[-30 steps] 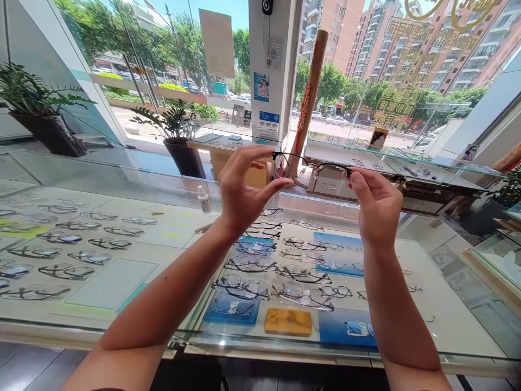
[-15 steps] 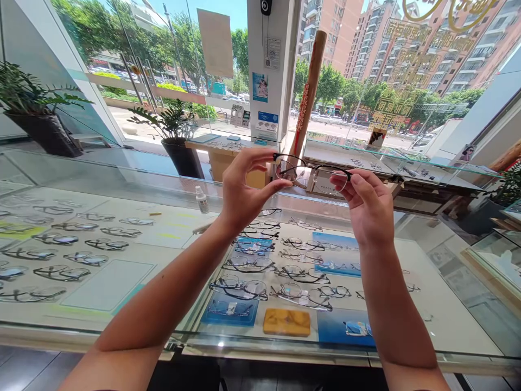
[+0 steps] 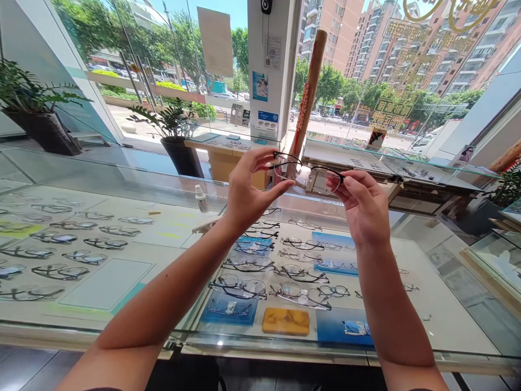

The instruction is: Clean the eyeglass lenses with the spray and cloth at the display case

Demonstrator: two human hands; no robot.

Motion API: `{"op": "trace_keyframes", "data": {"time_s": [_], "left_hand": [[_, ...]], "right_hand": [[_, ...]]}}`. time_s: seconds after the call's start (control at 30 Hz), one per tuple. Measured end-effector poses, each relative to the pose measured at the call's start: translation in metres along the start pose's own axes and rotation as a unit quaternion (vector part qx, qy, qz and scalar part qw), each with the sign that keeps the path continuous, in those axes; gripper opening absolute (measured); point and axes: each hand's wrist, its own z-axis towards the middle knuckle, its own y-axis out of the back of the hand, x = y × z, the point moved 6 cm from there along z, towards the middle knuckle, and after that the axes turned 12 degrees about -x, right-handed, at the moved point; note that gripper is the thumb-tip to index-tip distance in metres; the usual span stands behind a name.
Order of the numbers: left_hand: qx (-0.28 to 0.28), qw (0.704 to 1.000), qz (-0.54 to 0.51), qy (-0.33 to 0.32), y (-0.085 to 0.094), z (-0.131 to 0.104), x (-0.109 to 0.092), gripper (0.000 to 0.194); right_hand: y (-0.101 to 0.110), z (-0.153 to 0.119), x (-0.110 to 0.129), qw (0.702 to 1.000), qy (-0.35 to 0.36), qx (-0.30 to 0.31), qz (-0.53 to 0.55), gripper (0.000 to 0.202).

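A pair of dark-rimmed glasses (image 3: 306, 172) is held up above the glass display case, lenses facing me. My left hand (image 3: 249, 187) is at its left end, fingertips at the rim's upper corner and thumb stretched out below the left lens. The right end is pinched between thumb and fingers of my right hand (image 3: 363, 205), some fingers showing behind the right lens. Under the case's glass top lie rows of glasses (image 3: 248, 263) and an amber-coloured case (image 3: 285, 321).
A small white bottle (image 3: 201, 199) stands on the counter left of my left hand. More glasses (image 3: 61, 270) lie under the glass at left. Beyond are potted plants (image 3: 181, 155), a leaning wooden pole (image 3: 310, 87) and another display counter (image 3: 423, 171).
My right hand has moved slightly left with the right end of the glasses, which are now turned a little. My left hand has shifted slightly right.
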Motion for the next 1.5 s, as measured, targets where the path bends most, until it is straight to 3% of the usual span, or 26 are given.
{"op": "trace_keyframes", "data": {"time_s": [0.37,0.57,0.77,0.93,1.03,1.13,1.37,1.5], "left_hand": [[-0.013,1.0,-0.005,-0.004,-0.001,-0.003,-0.002,0.066],[-0.003,0.997,0.048,-0.063,0.0,-0.003,-0.012,0.065],[0.044,0.986,0.085,-0.134,-0.006,-0.009,-0.029,0.064],[0.055,0.978,0.108,-0.171,-0.008,-0.011,-0.038,0.062],[0.073,0.981,0.093,-0.154,-0.01,-0.013,-0.039,0.059],[0.102,0.99,0.035,-0.093,-0.012,-0.014,-0.034,0.06],[0.13,0.988,-0.085,0.006,-0.017,-0.014,-0.022,0.062],[0.149,0.983,-0.101,0.019,-0.021,-0.014,-0.02,0.062]], "right_hand": [[-0.001,0.0,-0.002,1.0,-0.014,0.001,-0.002,0.016],[0.0,0.0,0.007,0.993,0.076,0.032,-0.081,0.018],[-0.011,-0.008,0.015,0.96,0.18,0.078,-0.199,0.009],[-0.016,-0.009,0.015,0.952,0.202,0.096,-0.207,0.009],[-0.015,-0.007,0.009,0.953,0.187,0.111,-0.211,0.009],[-0.014,-0.003,0.0,0.96,0.152,0.133,-0.193,0.009],[-0.016,-0.002,-0.029,0.974,-0.045,0.203,-0.092,0.013],[-0.017,-0.002,-0.031,0.975,-0.065,0.196,-0.079,0.013]]}}
